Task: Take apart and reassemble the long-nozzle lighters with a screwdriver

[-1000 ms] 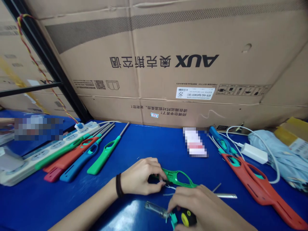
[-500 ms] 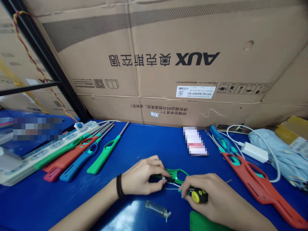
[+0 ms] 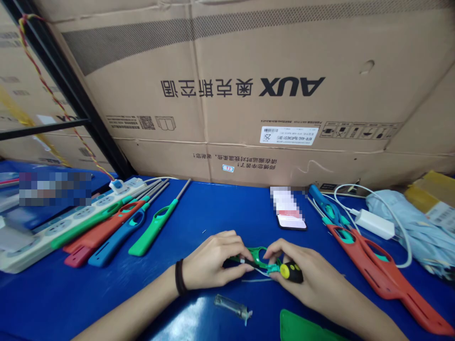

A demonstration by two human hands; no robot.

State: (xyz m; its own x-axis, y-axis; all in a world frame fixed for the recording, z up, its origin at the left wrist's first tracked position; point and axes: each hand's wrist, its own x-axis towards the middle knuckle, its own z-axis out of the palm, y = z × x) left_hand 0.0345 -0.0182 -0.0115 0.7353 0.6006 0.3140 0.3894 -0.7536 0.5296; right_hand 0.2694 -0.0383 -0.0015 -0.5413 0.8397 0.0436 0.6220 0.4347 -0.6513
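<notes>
My left hand (image 3: 220,260) is closed, pinching a small black part with a white end (image 3: 251,264). My right hand (image 3: 302,260) has thumb and fingers around a small teal trigger piece (image 3: 273,268). A black-and-yellow screwdriver (image 3: 293,272) is also tucked in that hand. Between and behind the fingers lies a green lighter shell half (image 3: 262,252), partly hidden. A thin pale tube (image 3: 256,280) runs below the hands. Nearer me lies a clear fuel tank (image 3: 231,305). Another green shell piece (image 3: 305,327) shows at the bottom edge.
Several long-nosed lighters, among them a green one (image 3: 153,230), lie at left by a white power strip (image 3: 60,227). Orange lighters (image 3: 377,270), a white charger (image 3: 375,223) and a bluish bag (image 3: 401,227) are at right. A phone (image 3: 291,221) lies before the cardboard box (image 3: 220,52).
My right hand has moved up and slightly left, bringing the teal piece close against the black part. The screwdriver handle has tilted along with it. My left hand has barely moved.
</notes>
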